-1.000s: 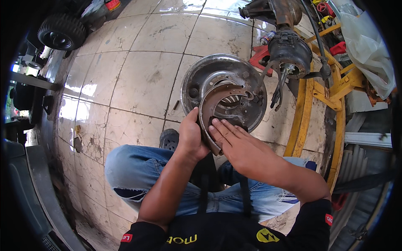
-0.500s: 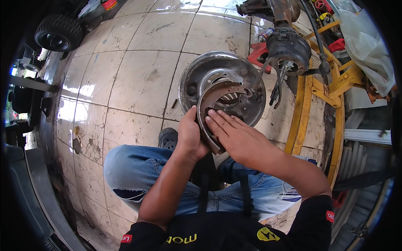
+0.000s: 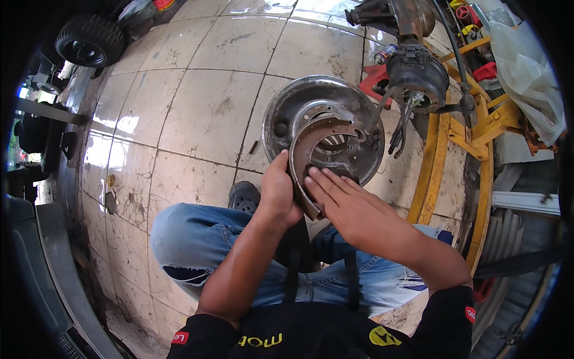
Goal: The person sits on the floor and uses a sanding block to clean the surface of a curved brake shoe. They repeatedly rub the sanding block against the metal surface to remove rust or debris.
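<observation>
A curved brown brake shoe [image 3: 303,157] is tilted over a round metal backing plate [image 3: 276,113] that lies on the floor in front of me. My left hand [image 3: 281,190] grips the lower outer side of the shoe, its thumb up along the edge and its fingers hidden behind. Across the shoe's lower part lies my right hand [image 3: 347,200], with fingers stretched out flat and pressed to the lining. Something dark and thin shows at those fingertips; its kind is too hidden to tell.
A yellow metal frame [image 3: 431,173] stands at the right beside a dark axle assembly [image 3: 417,75]. A spray can [image 3: 385,54] and a red stand [image 3: 375,79] are behind the plate. A small dark rod [image 3: 253,146] lies on the tiles, and a tyre [image 3: 89,40] sits far left.
The whole view has shifted slightly, so things appear a little further right. Both hands keep their places on the shoe, with the right fingers slightly lower along it.
</observation>
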Demonstrator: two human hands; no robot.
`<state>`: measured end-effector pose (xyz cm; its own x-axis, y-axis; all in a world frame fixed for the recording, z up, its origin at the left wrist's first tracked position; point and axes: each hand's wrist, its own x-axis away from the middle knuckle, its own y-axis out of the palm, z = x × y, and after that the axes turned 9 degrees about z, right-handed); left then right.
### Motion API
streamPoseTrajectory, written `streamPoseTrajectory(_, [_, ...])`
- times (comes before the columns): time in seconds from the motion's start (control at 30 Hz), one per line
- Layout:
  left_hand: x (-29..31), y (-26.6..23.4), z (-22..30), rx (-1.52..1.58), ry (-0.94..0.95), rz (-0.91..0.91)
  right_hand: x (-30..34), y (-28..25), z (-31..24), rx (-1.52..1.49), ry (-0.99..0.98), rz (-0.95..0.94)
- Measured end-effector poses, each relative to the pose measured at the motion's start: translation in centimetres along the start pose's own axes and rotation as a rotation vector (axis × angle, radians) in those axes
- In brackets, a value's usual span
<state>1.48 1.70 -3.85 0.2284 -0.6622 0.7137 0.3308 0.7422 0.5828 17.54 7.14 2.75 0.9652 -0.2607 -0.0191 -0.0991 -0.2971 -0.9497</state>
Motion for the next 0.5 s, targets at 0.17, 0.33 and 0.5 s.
streamPoseTrajectory(0.17, [0.2, 0.0, 0.0, 0.029, -0.015, -0.052, -0.7, 0.8, 0.6, 0.022, 0.011, 0.026])
streamPoseTrajectory(0.33, [0.2, 0.3, -0.1, 0.022, -0.013, -0.035, 0.5, 0.0, -0.2, 0.008, 0.002, -0.004])
streamPoseTrajectory(0.5, [0.1, -0.3, 0.3, 0.014, -0.046, -0.106, -0.9, 0.8, 0.2, 0.091, 0.0, 0.025])
